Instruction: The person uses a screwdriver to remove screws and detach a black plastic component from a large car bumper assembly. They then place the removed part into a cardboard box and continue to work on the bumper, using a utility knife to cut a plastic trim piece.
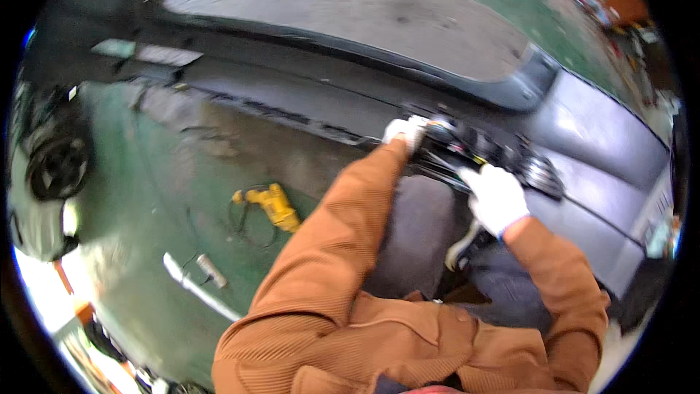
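Note:
A long dark panel (313, 91), shaped like a vehicle's side with a large opening, lies across in front of me. On it sits a dark assembly (488, 147) with shiny rounded parts. My left hand (406, 133), in a white glove, is closed at the assembly's left end; what its fingers grip is hidden. Lower right, my white-gloved right hand (499, 197) is bent closed, one finger stretched toward the assembly's near edge; its hold is too blurred to name. Thin pale rods (442, 165) run between the hands. Below my right hand is a pale curved piece (461, 248).
A yellow power tool (274, 204) with a cord lies on the green floor (146, 248), left of my arm. Nearer me are a white strip (191, 288) and a small pale block (211, 270). A black wheel-like part (58, 168) stands at far left.

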The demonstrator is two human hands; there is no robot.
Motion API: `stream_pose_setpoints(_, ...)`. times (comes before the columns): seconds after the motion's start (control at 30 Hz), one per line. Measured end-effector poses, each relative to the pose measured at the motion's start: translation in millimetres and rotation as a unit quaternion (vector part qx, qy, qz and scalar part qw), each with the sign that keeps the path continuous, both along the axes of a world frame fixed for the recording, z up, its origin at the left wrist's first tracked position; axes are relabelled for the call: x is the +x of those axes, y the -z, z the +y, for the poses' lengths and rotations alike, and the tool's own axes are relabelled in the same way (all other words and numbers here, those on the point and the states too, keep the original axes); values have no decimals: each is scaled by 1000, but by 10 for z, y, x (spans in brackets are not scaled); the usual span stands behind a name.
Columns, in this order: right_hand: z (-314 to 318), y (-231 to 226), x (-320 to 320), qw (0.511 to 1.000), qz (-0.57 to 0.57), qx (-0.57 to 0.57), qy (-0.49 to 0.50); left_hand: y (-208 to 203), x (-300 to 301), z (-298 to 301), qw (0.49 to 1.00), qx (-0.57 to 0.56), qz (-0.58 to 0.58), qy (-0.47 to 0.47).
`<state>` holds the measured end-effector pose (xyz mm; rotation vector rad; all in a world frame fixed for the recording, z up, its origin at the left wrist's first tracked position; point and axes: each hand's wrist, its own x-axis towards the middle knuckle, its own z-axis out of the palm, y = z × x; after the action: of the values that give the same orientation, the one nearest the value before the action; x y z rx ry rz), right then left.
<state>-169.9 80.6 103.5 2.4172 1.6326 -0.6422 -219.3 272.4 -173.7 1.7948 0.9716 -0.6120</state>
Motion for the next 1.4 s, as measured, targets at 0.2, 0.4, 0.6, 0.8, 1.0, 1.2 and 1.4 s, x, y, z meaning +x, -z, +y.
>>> stream_pose_setpoints(0.2,37,225,98,863,346,50,364,18,58,-23,989,-60,17,-134)
stream_pose_setpoints(0.4,-291,357,177,981,83,164,66,518,144,-82,999,35,-18,35)
stream_pose_setpoints(0.6,-107,243,127,540,483,75,685,989,79,-195,997,2,-47,-56)
stream_pose_setpoints(0.8,-67,140,185,993,70,-81,58,1351,17,-75,986,-98,-31,-129)
stream_pose_setpoints(1.0,31,134,196,712,469,0,522,1424,16,-31,993,-55,-65,-85)
stream_pose_setpoints(1.2,-143,388,87,965,186,105,149,1311,57,-65,979,-142,-44,-143)
stream_pose_setpoints(1.4,56,214,315,759,495,-16,422,1134,-17,103,980,-118,-59,-148)
